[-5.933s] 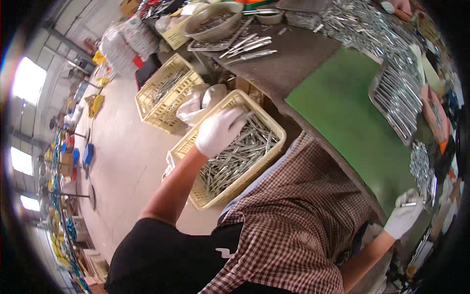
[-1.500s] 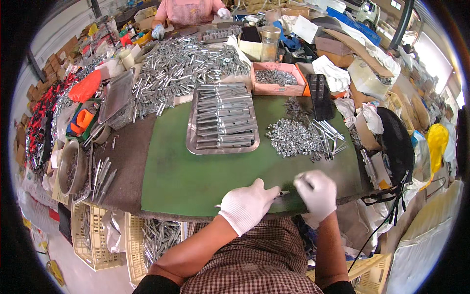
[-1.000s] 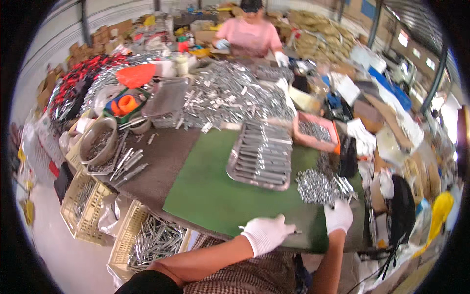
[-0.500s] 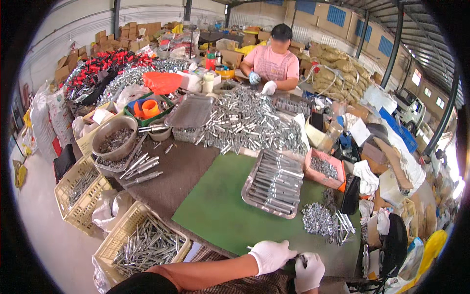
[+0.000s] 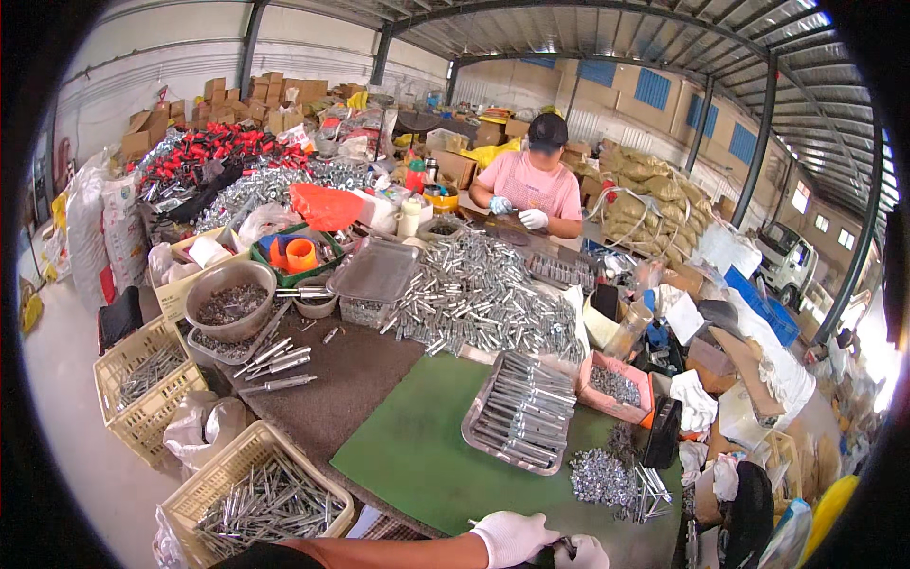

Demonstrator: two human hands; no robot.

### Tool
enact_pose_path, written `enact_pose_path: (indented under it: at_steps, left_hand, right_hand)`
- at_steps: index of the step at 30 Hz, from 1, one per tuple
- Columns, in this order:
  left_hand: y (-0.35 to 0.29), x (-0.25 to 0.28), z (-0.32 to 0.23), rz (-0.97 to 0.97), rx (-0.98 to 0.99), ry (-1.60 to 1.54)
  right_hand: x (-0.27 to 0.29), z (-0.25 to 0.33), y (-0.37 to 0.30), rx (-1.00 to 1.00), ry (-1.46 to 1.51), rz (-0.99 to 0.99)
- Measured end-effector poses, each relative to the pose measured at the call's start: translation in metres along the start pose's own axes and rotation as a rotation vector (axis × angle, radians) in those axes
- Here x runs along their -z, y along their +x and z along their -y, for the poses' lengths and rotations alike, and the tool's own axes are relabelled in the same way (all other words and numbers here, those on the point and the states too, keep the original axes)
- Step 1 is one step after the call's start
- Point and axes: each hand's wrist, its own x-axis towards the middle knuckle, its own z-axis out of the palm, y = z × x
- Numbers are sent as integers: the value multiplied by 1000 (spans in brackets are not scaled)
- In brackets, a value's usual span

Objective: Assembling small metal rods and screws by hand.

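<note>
At the near edge of the table, my left hand, in a white glove, is closed with its back upward. The tip of a thin metal rod sticks out on its left side; the glove covers the rest. Close on its right is my right hand, also white-gloved, with its fingers curled. Something small and dark shows between the two hands, too hidden to name. Beyond them a metal tray holds rows of silver metal rods on a green mat. Right of the tray are a pile of small metal parts and several loose rods.
A crate of metal rods stands at the near left. A pink box of small parts sits beyond the small-parts pile. A large heap of metal pieces covers the table's middle. Across it a co-worker handles something with gloved hands.
My view has tilted upward, so the table and my hands sit lower in the picture. Both hands stay close together. The co-worker's hands have shifted a little.
</note>
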Motion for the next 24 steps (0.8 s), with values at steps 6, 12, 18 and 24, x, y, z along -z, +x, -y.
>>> enact_pose_path:
  at_steps: [6,12,18,24]
  left_hand:
    - [2,-11,9,-25,-45,-49]
    - [5,-10,12,42,-65,-59]
    - [2,-7,9,24,-88,-67]
    - [0,5,4,100,-63,13]
  right_hand:
    - [1,-13,15,15,86,107]
    - [4,-13,19,90,176,69]
    - [-18,14,45,-487,1495,-187]
    - [-22,32,43,-376,1712,-476]
